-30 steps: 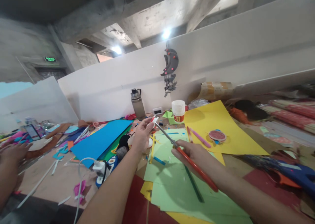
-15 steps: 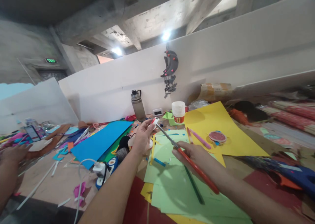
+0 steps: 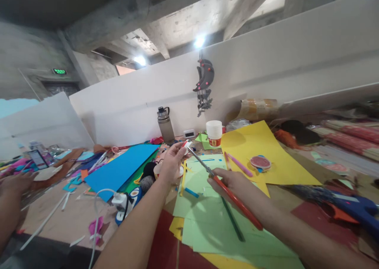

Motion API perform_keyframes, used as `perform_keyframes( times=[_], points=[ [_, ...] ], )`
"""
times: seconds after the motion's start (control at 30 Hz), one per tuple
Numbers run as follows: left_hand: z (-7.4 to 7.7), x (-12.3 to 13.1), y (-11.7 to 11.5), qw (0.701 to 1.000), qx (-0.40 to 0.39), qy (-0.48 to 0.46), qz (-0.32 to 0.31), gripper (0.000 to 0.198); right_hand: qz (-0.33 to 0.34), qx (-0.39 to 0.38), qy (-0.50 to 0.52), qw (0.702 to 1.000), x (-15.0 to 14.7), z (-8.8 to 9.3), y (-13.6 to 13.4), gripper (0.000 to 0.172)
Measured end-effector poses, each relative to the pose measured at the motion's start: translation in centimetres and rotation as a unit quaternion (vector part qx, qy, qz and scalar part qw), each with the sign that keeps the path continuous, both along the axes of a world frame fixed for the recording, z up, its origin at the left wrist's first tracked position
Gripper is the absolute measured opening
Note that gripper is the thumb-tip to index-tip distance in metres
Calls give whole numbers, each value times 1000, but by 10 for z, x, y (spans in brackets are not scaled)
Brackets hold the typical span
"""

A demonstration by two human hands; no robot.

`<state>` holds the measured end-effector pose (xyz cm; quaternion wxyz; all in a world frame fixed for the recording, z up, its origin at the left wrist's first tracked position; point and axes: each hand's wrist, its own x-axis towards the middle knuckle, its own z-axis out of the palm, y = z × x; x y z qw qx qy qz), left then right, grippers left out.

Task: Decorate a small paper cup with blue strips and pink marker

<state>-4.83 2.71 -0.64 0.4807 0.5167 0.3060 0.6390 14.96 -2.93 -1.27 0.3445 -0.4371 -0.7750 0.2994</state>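
Observation:
Between the fingertips of my left hand (image 3: 174,161) is a small white piece with red on it (image 3: 186,144), which looks like paper or card. My right hand (image 3: 229,182) grips red-handled scissors (image 3: 238,204), seen edge-on. Their silver blades point up and left, with the tips at the white piece; whether they touch it I cannot tell. Below both hands lie light green paper sheets (image 3: 213,225), with a dark green stick (image 3: 232,219) and a blue strip (image 3: 192,193) on top.
Yellow paper (image 3: 284,166) on the right carries a round pink disc (image 3: 260,163) and a pink pen (image 3: 240,165). White paper cups (image 3: 213,131) and a bottle (image 3: 166,127) stand behind. Blue paper (image 3: 121,164) and a white plug (image 3: 120,201) lie left. Another person's hand (image 3: 17,182) is at far left.
The view has shifted very slightly. Both hands keep nearly the same place, with the scissor tips still at the small white piece.

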Motion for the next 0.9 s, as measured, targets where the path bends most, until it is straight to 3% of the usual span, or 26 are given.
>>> perform_keyframes(
  times=[0.57,0.77,0.83,0.9],
  points=[
    [8,0,-5,1000,-3,-16,-27,32,-13,10,-30,999,0,3,-5,20],
    [5,0,-5,1000,4,-9,0,29,-11,27,-34,999,0,3,-5,21],
    [4,1,-5,1000,5,-1,25,28,6,-7,-20,1000,1,7,-6,24],
    [4,1,-4,999,6,1,50,29,38,-95,8,995,4,12,-9,30]
  ],
)
